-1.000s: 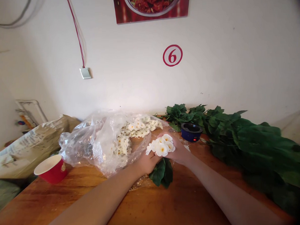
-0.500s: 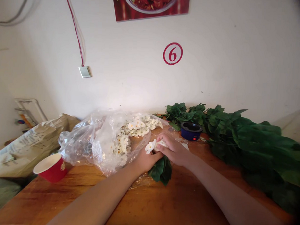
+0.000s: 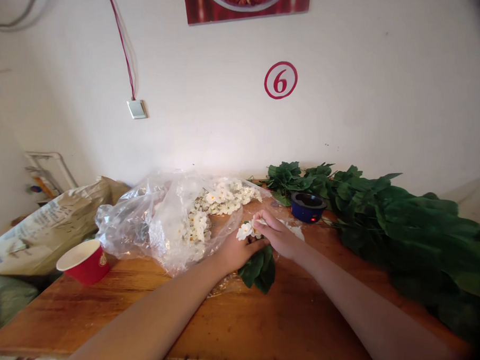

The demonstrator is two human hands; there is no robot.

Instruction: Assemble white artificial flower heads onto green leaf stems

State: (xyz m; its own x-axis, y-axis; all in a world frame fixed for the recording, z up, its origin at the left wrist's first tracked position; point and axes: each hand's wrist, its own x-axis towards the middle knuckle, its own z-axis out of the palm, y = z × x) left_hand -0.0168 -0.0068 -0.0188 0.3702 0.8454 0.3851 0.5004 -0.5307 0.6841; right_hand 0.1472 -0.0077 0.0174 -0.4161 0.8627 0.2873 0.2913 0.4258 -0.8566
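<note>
My left hand [image 3: 237, 253] is closed around a sprig of artificial dark green leaves [image 3: 259, 271], whose leaves hang below it toward the table. A small cluster of white flowers [image 3: 246, 230] sits just above that hand. My right hand [image 3: 278, 235] reaches across, its fingertips pinching at the flowers. Behind the hands lies a clear plastic bag [image 3: 150, 224] holding a long mass of small white flowers [image 3: 219, 200]. Some white petals [image 3: 295, 231] lie on the wood by my right hand.
A wooden table [image 3: 234, 317] carries a large heap of artificial green leafy vines [image 3: 396, 234] on the right and a dark blue bowl [image 3: 308, 207] with a red light. A red paper cup [image 3: 85, 261] lies tipped at the left edge beside a printed sack [image 3: 42, 235].
My right hand has drawn back slightly and now pinches at the flowers, which show less than a second ago, when they were a full cluster. The view has tilted a little downward.
</note>
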